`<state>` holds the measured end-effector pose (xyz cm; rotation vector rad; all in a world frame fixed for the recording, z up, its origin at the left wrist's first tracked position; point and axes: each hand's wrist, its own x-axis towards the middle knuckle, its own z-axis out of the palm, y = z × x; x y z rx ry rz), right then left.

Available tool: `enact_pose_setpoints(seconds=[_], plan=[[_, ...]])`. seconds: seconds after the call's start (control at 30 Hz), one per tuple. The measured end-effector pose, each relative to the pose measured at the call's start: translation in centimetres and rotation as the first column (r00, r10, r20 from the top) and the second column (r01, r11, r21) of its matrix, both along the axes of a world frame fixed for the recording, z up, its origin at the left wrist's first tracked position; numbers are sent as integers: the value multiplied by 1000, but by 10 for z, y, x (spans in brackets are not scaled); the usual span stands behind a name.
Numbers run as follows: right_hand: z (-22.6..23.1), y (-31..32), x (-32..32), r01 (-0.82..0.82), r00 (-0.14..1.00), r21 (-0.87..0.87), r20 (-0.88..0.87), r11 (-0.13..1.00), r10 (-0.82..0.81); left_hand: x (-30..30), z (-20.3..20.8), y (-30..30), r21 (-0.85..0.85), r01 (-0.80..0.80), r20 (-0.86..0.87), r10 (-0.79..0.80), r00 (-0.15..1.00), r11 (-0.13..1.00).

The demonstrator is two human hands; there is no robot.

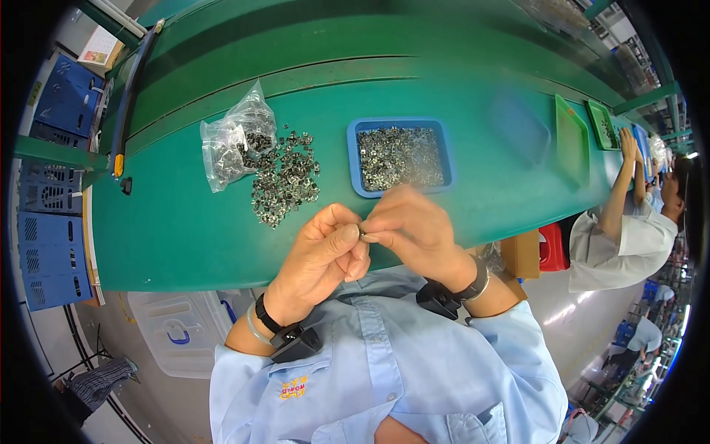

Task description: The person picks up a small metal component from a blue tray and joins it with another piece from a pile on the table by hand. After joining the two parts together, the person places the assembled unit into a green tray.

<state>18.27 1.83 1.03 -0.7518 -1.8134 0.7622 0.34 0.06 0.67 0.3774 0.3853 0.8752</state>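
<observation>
L hand [314, 255] & R hand [416, 231] pinch a small part [362, 234] betw. them, prob. metal (mostly hidden), over green table [170, 248]; blue tray [353, 159] of metal pcs [392, 157] just beyond, loose pile [285, 185] + clear bag [222, 144] to L.

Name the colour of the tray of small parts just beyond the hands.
The tray is blue, seen best in the head view.
</observation>
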Motion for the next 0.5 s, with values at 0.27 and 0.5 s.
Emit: enact_pose_setpoints(seconds=[0.27,0.5], plan=[[3,1,2,-54,998,-31,32,998,55,-6,4,2,31,24,-160,-19,987,999],[3,6,7,-62,989,-36,132,997,66,-7,-2,4,52,42,-288,-26,957,998]])
